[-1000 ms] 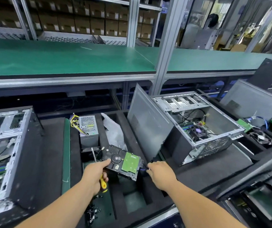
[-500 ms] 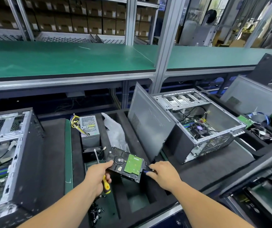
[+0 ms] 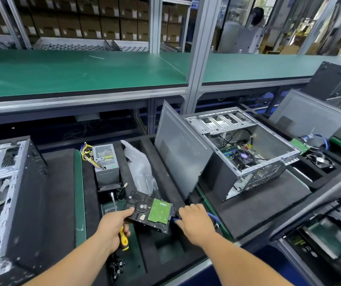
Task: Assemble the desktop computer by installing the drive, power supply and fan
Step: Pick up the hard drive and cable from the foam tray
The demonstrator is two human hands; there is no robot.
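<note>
My left hand (image 3: pixel 114 223) holds the left edge of a black hard drive (image 3: pixel 145 211) with a green circuit board, and also grips a yellow-handled screwdriver (image 3: pixel 123 237) whose shaft points up. My right hand (image 3: pixel 194 220) pinches a blue cable (image 3: pixel 214 217) at the drive's right end. The drive hovers over the black foam tray (image 3: pixel 165 182). An open computer case (image 3: pixel 246 149) lies to the right, its side panel (image 3: pixel 178 149) leaning against it. A grey power supply (image 3: pixel 105 162) stands in a tray slot behind.
Another open case (image 3: pixel 6 182) stands at the left. Loose screws (image 3: pixel 117 265) lie in a tray pocket below my left hand. A plastic bag (image 3: pixel 140 168) lies in the foam. A fan (image 3: pixel 321 161) and more cases sit at the right. A green shelf (image 3: pixel 83 69) runs overhead.
My right hand has closed in on the drive's right end with the blue cable. The drive stays in my left hand, barely shifted.
</note>
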